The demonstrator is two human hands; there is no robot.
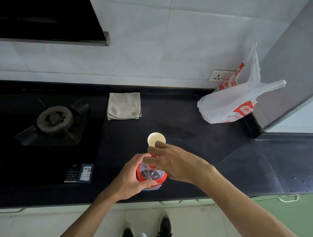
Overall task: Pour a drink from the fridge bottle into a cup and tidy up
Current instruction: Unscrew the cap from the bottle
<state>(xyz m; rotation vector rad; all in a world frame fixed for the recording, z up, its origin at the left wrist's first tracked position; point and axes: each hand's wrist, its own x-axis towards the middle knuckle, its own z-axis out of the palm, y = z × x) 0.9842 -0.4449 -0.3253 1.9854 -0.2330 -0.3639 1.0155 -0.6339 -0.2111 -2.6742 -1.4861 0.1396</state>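
Observation:
A clear plastic bottle (pixel 150 174) with a red label and dark drink stands upright on the black counter (pixel 188 140), near its front edge. My left hand (pixel 133 178) grips the bottle's body from the left. My right hand (pixel 174 161) covers the bottle's top, its fingers curled round the red cap, which is mostly hidden. Just behind the bottle stands a white paper cup (pixel 155 139), upright and apparently empty, partly hidden by my right fingers.
A folded grey cloth (pixel 124 105) lies at the back of the counter. A white and red plastic bag (pixel 232 104) sits at the back right by a wall socket (pixel 220 76). A gas hob (pixel 54 119) fills the left side, under a black hood (pixel 44 8).

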